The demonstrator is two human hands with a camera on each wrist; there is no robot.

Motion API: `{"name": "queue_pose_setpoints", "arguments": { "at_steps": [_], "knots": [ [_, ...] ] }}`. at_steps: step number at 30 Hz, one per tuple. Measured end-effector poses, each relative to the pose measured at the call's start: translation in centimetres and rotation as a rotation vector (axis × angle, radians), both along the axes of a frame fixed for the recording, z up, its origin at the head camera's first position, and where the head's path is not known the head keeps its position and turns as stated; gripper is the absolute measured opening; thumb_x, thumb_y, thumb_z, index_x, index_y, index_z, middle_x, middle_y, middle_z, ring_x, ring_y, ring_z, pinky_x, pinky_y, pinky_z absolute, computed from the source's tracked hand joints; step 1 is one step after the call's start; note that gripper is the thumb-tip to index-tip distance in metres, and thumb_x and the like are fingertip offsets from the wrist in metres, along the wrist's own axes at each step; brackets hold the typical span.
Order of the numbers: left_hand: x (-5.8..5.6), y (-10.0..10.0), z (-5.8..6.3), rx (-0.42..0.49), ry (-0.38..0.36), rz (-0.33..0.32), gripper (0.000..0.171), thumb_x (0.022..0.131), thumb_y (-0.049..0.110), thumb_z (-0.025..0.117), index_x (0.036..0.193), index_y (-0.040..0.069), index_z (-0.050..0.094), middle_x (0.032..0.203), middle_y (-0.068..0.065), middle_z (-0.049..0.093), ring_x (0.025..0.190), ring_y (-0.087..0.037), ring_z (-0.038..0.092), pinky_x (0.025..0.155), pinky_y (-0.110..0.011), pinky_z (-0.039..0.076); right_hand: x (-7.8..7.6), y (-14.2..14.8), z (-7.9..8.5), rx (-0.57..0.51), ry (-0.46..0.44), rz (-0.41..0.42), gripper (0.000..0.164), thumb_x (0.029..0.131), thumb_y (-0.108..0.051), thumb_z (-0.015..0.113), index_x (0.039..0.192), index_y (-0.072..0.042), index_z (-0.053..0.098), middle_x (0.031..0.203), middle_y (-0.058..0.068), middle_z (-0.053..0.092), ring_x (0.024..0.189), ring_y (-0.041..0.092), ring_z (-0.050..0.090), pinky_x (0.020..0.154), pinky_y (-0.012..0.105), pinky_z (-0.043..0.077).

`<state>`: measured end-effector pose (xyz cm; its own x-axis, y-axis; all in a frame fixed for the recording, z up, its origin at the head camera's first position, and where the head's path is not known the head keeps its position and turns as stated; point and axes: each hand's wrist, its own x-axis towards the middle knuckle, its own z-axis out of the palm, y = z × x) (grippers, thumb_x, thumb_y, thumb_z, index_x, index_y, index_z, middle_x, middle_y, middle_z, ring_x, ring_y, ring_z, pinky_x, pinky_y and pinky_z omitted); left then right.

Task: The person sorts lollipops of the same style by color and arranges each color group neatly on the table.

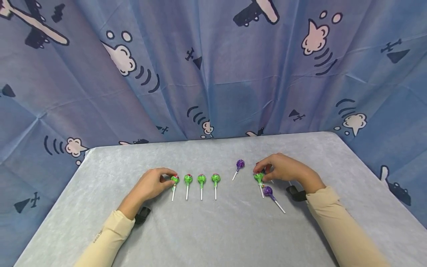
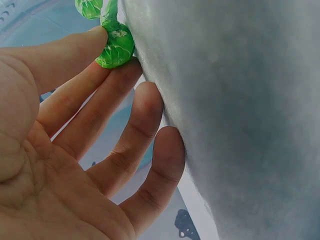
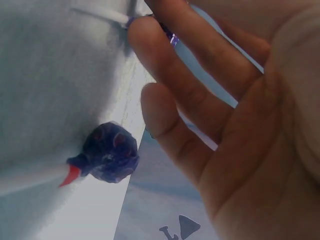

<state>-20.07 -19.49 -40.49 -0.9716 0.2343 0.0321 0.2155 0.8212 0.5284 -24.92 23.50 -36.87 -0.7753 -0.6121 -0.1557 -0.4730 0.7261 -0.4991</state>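
Observation:
Toward the left of the table, my left hand pinches the head of a green lollipop between thumb and fingers. That lollipop ends a row with several like it, among them a neighbouring green lollipop, all sticks pointing toward me. On the right, my right hand has thumb and index finger at the head of another green lollipop, seemingly pinching it. Just below lies a purple lollipop, its stick slanting right. Farther left is one more purple lollipop. My right fingers partly hide others.
A grey-white cloth covers the table. Behind its far edge hangs a blue curtain printed with planes and clouds. In the right wrist view, a purple lollipop lies near my little finger.

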Motion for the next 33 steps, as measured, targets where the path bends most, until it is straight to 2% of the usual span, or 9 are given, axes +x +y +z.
{"name": "queue_pose_setpoints", "arguments": {
  "at_steps": [6,15,20,33],
  "knots": [
    [0.01,0.05,-0.01,0.000,0.007,-0.003,0.027,0.088,0.022,0.074,0.115,0.018,0.075,0.108,-0.004,0.072,0.076,-0.011,0.055,0.066,-0.030,0.044,0.06,-0.05,0.07,0.008,-0.002,-0.001,0.032,0.081,-0.010,0.080,0.112,-0.015,0.076,0.125,0.012,0.070,0.086,0.008,0.062,0.072,0.024,0.049],
    [-0.01,0.08,-0.25,0.007,0.041,-0.022,0.027,0.087,0.021,0.076,0.114,0.016,0.075,0.102,-0.005,0.072,0.071,-0.010,0.054,0.062,-0.028,0.043,-0.16,0.01,-0.41,0.035,0.025,-0.006,0.031,0.080,-0.010,0.081,0.110,-0.017,0.077,0.115,0.004,0.073,0.087,0.011,0.062,0.071,0.024,0.048],
    [0.02,0.04,-0.15,0.006,0.030,-0.014,0.027,0.088,0.021,0.075,0.115,0.018,0.075,0.103,-0.005,0.072,0.071,-0.010,0.054,0.063,-0.029,0.043,-0.18,-0.02,-0.35,0.049,0.015,-0.017,0.031,0.081,-0.012,0.081,0.111,-0.018,0.077,0.111,0.000,0.074,0.086,0.009,0.060,0.071,0.024,0.047],
    [0.05,0.09,-0.06,0.003,0.020,-0.013,0.027,0.088,0.021,0.075,0.115,0.018,0.075,0.099,-0.003,0.071,0.070,-0.011,0.053,0.062,-0.029,0.043,-0.27,-0.06,-0.52,0.049,0.018,-0.007,0.029,0.081,-0.013,0.081,0.110,-0.018,0.077,0.114,0.002,0.072,0.084,0.008,0.059,0.073,0.026,0.048]
  ]
}}
